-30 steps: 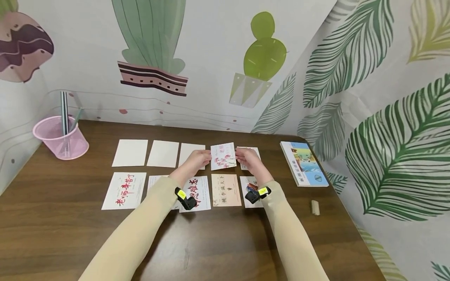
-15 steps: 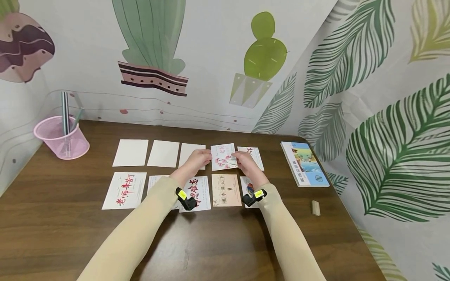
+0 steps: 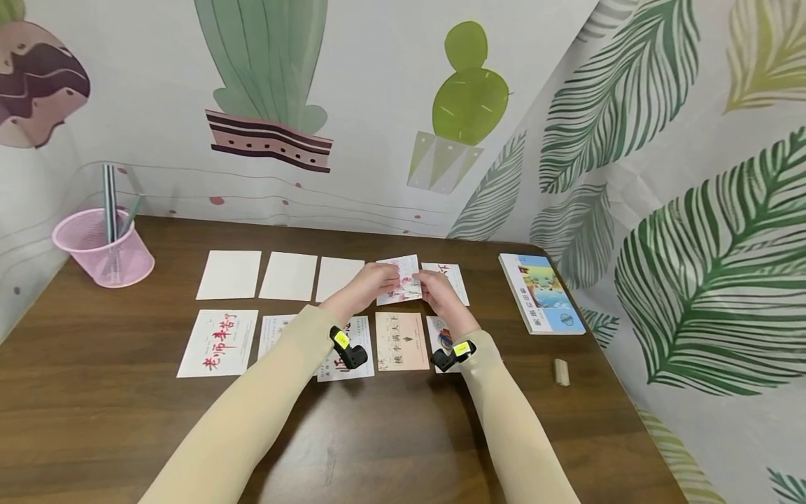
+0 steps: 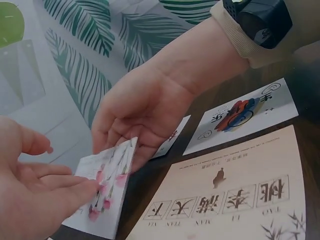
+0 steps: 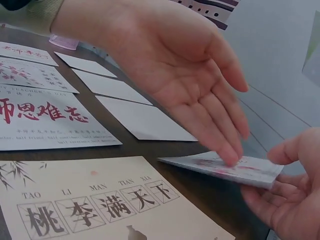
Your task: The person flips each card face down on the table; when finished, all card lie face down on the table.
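A white greeting card with pink flowers is tilted up at the back row. My right hand pinches its right edge, thumb on the printed face and fingers behind. My left hand lies over the card's left part. In the left wrist view, the left hand's fingers are straight against the flowers and its thumb stands away. The right wrist view shows those fingertips on the card's face. Just in front lies a cream card with black characters.
Three blank white cards lie back left. A red-lettered card and others form the front row; another card lies behind my right hand. Around them are a pink mesh pen cup, a thick booklet and a small beige block.
My left hand has let go of the card's left edge and moved right, onto its face. The right hand has shifted slightly left along the card and keeps its pinch.
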`<state>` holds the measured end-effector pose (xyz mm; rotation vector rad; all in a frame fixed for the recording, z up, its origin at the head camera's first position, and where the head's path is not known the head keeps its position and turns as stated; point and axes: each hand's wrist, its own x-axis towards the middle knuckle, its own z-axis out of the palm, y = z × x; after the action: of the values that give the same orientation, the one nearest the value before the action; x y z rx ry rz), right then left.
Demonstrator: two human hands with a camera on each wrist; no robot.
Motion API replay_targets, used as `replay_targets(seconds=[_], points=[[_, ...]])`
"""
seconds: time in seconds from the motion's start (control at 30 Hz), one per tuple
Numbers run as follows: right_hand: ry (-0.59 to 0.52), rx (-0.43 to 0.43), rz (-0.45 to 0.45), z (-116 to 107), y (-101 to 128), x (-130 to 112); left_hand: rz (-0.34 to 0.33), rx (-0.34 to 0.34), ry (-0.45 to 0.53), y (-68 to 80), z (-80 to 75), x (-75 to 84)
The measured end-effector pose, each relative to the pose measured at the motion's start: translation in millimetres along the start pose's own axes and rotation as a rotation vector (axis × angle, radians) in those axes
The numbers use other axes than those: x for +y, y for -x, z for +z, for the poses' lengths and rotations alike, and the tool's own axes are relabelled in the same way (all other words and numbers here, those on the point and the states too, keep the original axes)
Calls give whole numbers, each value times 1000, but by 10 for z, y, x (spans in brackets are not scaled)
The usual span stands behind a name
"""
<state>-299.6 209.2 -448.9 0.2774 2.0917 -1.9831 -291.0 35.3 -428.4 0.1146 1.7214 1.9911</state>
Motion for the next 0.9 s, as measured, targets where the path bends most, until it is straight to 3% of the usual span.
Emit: replay_targets(seconds=[0.17, 0.5, 0.77, 0.9], points=[[-62, -17, -12, 24, 12, -31, -36, -9, -25, -6, 17, 58], [-174, -63, -17, 86, 29, -97, -25, 22, 17, 49, -15, 187], [-154, -94, -73, 111, 75, -169, -22, 25, 28, 85, -47, 285], [-171, -110, -73, 117, 100, -201, -9, 76, 3, 104, -32, 326]])
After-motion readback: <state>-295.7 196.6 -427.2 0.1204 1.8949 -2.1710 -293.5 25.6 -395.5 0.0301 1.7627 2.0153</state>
